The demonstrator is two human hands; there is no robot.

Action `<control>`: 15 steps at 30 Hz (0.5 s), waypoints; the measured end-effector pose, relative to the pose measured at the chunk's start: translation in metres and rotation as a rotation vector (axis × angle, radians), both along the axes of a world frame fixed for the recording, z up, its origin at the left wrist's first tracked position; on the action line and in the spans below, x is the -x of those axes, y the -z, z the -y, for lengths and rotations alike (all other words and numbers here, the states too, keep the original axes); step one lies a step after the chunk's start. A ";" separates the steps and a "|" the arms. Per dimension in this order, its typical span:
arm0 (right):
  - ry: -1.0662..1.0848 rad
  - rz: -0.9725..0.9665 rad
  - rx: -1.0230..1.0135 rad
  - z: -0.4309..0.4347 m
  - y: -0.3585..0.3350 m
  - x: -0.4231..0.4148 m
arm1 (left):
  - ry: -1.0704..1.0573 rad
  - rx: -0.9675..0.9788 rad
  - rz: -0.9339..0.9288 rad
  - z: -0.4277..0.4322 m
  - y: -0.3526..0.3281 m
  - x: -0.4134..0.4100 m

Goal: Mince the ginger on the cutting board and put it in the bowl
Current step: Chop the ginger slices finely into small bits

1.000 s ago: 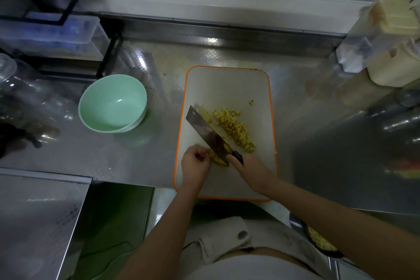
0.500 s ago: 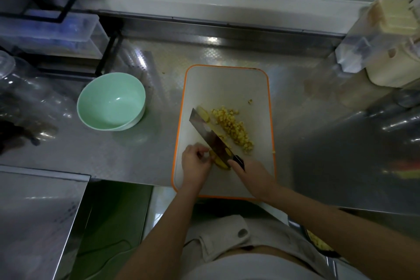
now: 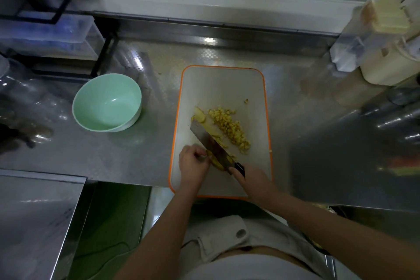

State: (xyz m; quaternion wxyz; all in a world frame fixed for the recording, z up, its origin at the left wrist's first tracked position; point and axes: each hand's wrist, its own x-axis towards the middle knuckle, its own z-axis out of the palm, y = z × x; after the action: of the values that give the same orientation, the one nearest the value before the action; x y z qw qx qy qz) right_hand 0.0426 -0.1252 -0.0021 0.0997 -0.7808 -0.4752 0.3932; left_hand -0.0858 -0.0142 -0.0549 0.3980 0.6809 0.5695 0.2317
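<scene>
A white cutting board (image 3: 218, 84) with an orange rim lies on the steel counter. A pile of chopped ginger (image 3: 230, 126) runs along its middle, with a few uncut slices (image 3: 200, 116) at the pile's left end. My right hand (image 3: 254, 180) grips the dark handle of a cleaver (image 3: 210, 143), whose blade slants across the board onto ginger slices (image 3: 217, 162). My left hand (image 3: 193, 163), fingers curled, holds those slices down against the blade's left side. An empty pale green bowl (image 3: 108, 102) stands to the left of the board.
Clear plastic storage boxes (image 3: 45, 34) on a black rack stand at the back left. Cream-coloured containers (image 3: 384, 48) fill the back right corner, with steel canisters (image 3: 400, 118) at the right. The counter's front edge runs just under the board.
The cleaver has shifted slightly along the slices under my left hand between chops. The bowl and board stay in place.
</scene>
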 end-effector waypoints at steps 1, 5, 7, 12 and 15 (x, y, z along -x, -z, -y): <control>0.023 -0.040 0.020 -0.003 -0.002 -0.001 | 0.005 0.000 -0.007 0.000 0.001 0.000; 0.067 -0.035 -0.038 -0.018 -0.004 -0.002 | 0.026 -0.006 -0.033 0.000 0.000 0.000; 0.082 -0.027 -0.085 -0.023 -0.006 -0.002 | 0.005 -0.006 -0.034 0.001 -0.003 -0.001; 0.135 -0.061 -0.145 -0.020 -0.012 -0.005 | 0.024 -0.012 0.000 0.004 -0.006 0.001; 0.103 -0.058 -0.120 -0.012 -0.012 -0.003 | 0.043 -0.023 0.017 0.006 -0.005 0.004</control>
State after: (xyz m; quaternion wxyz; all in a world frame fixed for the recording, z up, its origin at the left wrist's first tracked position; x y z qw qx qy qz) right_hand 0.0460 -0.1131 0.0101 0.1800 -0.7852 -0.4540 0.3808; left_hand -0.0897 -0.0203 -0.0498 0.3997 0.6956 0.5485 0.2355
